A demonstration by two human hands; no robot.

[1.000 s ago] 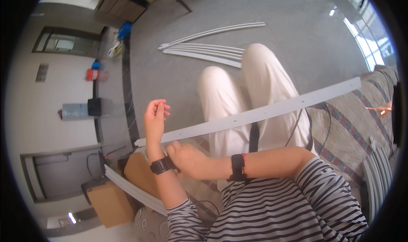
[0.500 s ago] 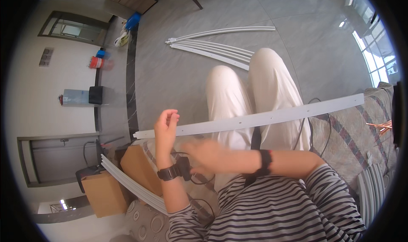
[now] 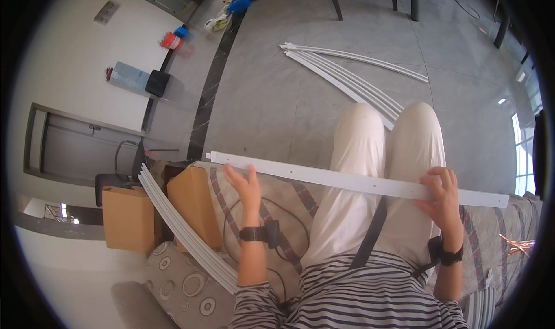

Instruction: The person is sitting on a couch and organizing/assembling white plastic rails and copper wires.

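Two brown cardboard boxes (image 3: pixel 124 218) (image 3: pixel 193 199) at lower left; small red package (image 3: pixel 170 40) at upper left by wall.

The long white strip (image 3: pixel 358 181) lies across both knees and blocks the way forward at lap height. Above it and past the knees, the grey floor (image 3: pixel 272 98) is open. More white strips (image 3: pixel 347 74) lie farther out on the floor. On the left, cardboard boxes (image 3: pixel 124 219) and curved white strips (image 3: pixel 185 230) crowd the sofa side.
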